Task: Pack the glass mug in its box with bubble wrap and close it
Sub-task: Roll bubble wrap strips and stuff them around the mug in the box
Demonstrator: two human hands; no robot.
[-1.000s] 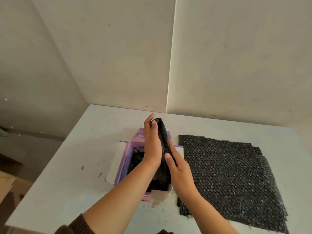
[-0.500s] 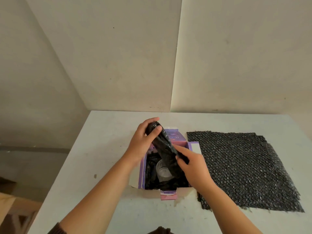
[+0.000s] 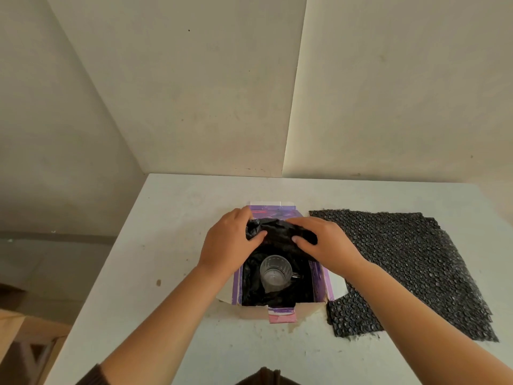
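Note:
An open purple box (image 3: 322, 282) stands on the white table (image 3: 172, 273), lined inside with black bubble wrap. The clear glass mug (image 3: 274, 275) stands upright in it, mouth up, handle to the right. Over the box's far side I hold a rolled wad of black bubble wrap (image 3: 277, 232). My left hand (image 3: 230, 243) grips its left end with the thumb curled over it. My right hand (image 3: 324, 243) lies over its right end, fingers bent around it. The box's flaps are open.
A large flat sheet of black bubble wrap (image 3: 410, 268) lies on the table right of the box, its near corner touching the box. Two walls meet in a corner behind the table. The table's left edge drops to a wooden frame (image 3: 25, 348).
The wad of wrap has come down from an upright tilt to lie across the far part of the box opening. Both hands moved with it, and the mug shows fully.

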